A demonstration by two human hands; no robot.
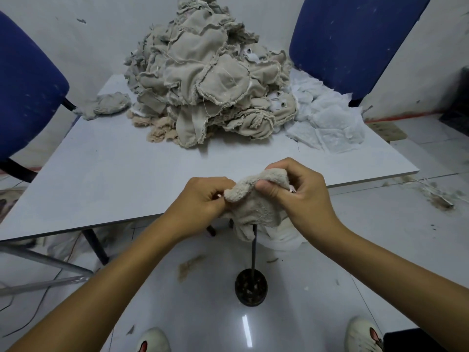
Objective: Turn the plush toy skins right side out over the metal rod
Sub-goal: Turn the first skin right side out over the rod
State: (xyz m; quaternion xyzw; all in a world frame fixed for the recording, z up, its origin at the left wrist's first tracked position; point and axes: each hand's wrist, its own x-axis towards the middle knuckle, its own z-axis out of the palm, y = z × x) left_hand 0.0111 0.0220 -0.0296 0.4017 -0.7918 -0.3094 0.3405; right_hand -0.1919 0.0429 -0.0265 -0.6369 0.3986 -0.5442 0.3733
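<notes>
Both hands on one plush toy skin (256, 201), held over the top of the metal rod (253, 252) just near of the table (106, 179) edge. My left hand (200, 199) pinches its left side, my right hand (302, 191) curls around the fuzzy right part. Rod stands upright in a round black base (251, 288) on the floor. Pile of inside-out skins (210, 80) sits at the table's far side.

Beige fuzzy plush skin (253, 207), black metal rod (253, 250), blue chairs (355, 41), pale grey table (127, 174).
</notes>
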